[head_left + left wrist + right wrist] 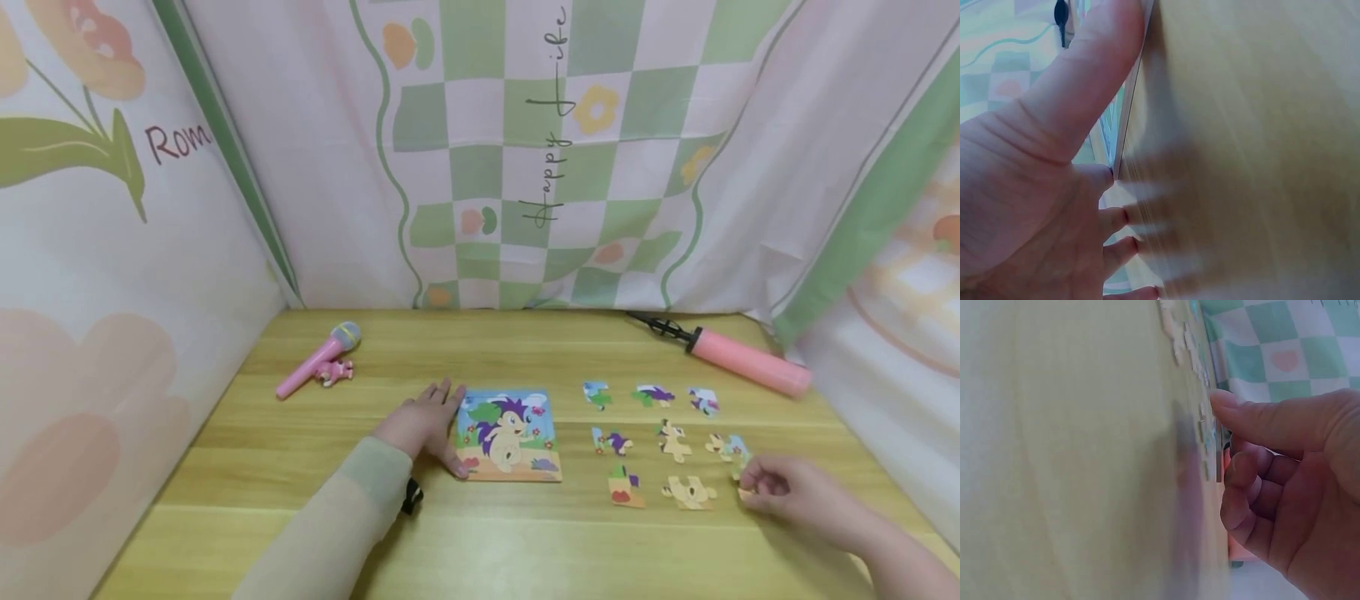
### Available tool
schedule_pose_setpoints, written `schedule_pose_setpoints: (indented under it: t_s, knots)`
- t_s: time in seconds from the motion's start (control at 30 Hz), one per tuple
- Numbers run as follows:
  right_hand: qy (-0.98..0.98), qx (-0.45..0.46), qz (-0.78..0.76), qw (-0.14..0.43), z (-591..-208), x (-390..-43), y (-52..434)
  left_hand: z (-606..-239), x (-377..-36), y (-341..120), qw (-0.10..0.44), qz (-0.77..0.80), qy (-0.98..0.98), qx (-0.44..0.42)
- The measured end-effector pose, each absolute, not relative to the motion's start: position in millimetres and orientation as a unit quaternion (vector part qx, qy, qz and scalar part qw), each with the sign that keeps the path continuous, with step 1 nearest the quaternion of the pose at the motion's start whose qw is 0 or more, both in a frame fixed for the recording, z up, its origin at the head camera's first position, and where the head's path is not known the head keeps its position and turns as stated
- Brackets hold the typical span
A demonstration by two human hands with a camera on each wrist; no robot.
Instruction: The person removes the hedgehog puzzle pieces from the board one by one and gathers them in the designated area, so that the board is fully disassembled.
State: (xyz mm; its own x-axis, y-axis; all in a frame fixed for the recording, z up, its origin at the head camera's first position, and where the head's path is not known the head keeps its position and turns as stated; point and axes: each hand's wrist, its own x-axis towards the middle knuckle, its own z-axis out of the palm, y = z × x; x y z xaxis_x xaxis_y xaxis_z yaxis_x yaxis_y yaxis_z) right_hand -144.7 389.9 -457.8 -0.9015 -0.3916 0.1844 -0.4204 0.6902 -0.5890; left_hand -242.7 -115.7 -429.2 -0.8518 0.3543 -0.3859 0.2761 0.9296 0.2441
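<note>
Piece (744, 493) seemingly within right grip (780, 487).

Head view: from above, facing forward and down over the whole counter (300, 467), fairly far. Left wrist view: very near, along the palm of the left hand (1029, 206), counter filling the right side. Right wrist view: equally near, beside the right hand (1291, 487). Shared by all: counter surface.

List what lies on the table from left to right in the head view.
Pink toy microphone → left hand → hedgehog puzzle board → loose puzzle pieces → right hand. The pink air pump lies farther back, above the pieces, so it has no clear place.
</note>
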Motion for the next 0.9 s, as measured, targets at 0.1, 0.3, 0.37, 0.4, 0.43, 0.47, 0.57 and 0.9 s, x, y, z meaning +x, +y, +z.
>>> schedule_pose_setpoints:
  t_s: [0.1,0.3,0.37,0.4,0.43,0.47,0.57,0.9]
  knots:
    - [-0.915,0.223,0.336,0.000,-463,-144,392,-430,-243,-116,0.215,0.090,0.958,0.165]
    - [-0.906,0.229,0.354,-0.045,-466,-145,398,-429,-243,-115,0.221,0.090,0.958,0.158]
    - [-0.901,0.234,0.362,-0.054,-467,-146,400,-429,-243,-115,0.223,0.090,0.958,0.157]
    - [-0.898,0.236,0.367,-0.058,-467,-146,400,-429,-243,-115,0.224,0.090,0.958,0.156]
    - [-0.895,0.241,0.371,-0.061,-467,-147,401,-428,-242,-115,0.225,0.091,0.958,0.155]
    - [-0.893,0.247,0.373,-0.057,-466,-148,401,-428,-242,-115,0.224,0.092,0.958,0.154]
    - [-0.886,0.256,0.383,-0.055,-461,-152,400,-426,-242,-115,0.222,0.095,0.958,0.153]
    - [-0.884,0.289,0.366,-0.024,-407,-174,373,-426,-242,-114,0.224,0.104,0.958,0.149]
